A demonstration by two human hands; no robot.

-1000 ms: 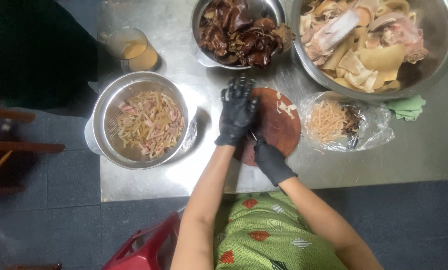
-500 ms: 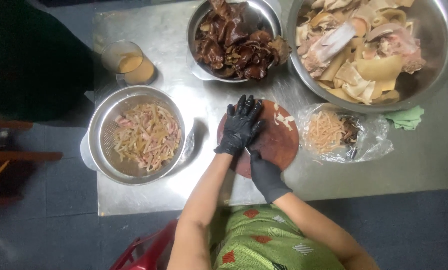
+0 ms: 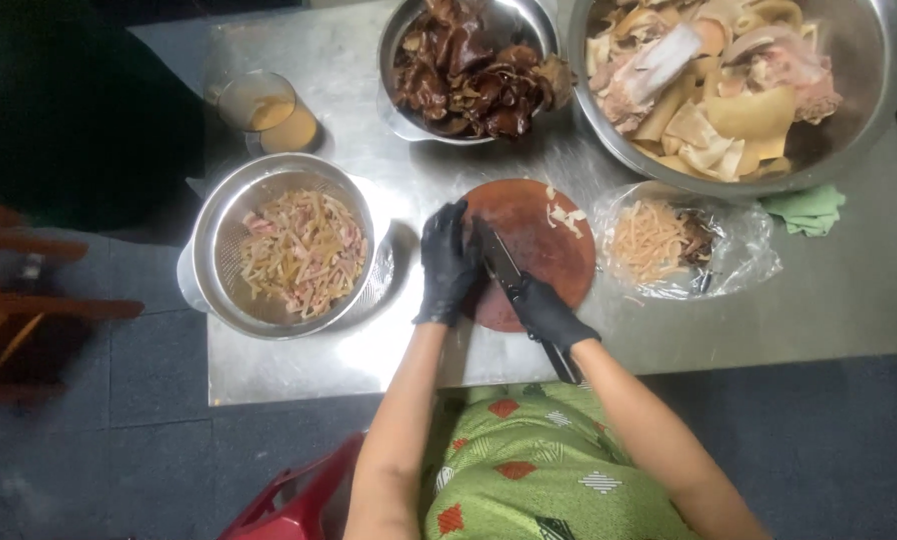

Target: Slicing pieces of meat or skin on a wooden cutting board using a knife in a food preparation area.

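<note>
Both my hands wear black gloves over a round brown cutting board (image 3: 544,245). My right hand (image 3: 554,312) grips the handle of a dark knife (image 3: 502,265) whose blade lies across the board's left part. My left hand (image 3: 447,265) rests at the board's left edge, fingers bent against the blade. I cannot see anything held under it. A few pale cut scraps (image 3: 567,216) lie on the board's upper right.
A steel colander (image 3: 209,250) of pale sliced strips stands left of the board. Behind are a bowl of dark pieces (image 3: 474,70), a big bowl of pale meat pieces (image 3: 714,90) and a plastic cup (image 3: 269,110). A plastic bag (image 3: 684,245) and green cloth (image 3: 807,208) lie right.
My left hand has drawn back from the middle of the board to its left edge. The knife blade now shows lying across the board.
</note>
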